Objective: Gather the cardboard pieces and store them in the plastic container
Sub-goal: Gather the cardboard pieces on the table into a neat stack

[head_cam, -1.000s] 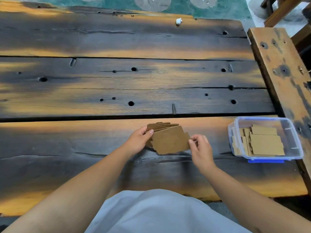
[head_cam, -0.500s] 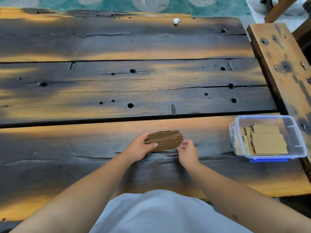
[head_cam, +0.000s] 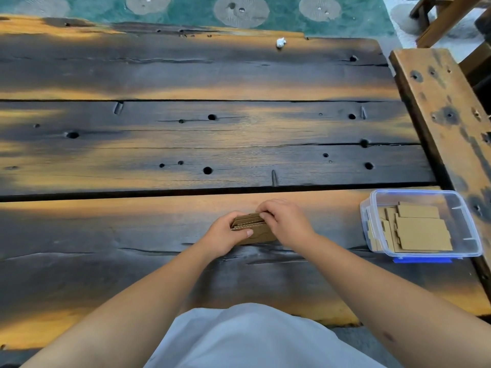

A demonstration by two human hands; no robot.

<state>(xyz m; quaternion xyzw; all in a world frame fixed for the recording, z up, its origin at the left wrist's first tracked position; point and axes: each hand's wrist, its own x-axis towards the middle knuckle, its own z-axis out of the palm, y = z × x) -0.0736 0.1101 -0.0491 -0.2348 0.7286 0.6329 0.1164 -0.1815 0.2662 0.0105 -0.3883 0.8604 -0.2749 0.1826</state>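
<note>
Lower centre of frame: both hands are gripping a small stack of cardboard pieces (head_cam: 252, 229) standing on edge on the wooden table (head_cam: 239, 144). The left hand (head_cam: 225, 239) is wrapping around the stack's left end with the thumb lying across the near face; the right hand (head_cam: 285, 221) is curling over the top right end, fingertips pressing on the upper edges. The pieces are looking light, thin, corrugated and fairly stiff, so probably easy to lift but prone to fanning or sliding apart if squeezed loosely; pinching across both flat faces with the ends squared looks like the safest hold. The plastic container (head_cam: 462, 205) is sitting open at right of frame, well apart from the hands, with more flat cardboard (head_cam: 422, 232) already lying inside; something blue, maybe its lid, is showing under its near edge. Hard to tell: the piece count in the stack, since the hands are covering most of it, and the far face. A small white scrap (head_cam: 280, 43) is lying at upper centre, unidentifiable.
</note>
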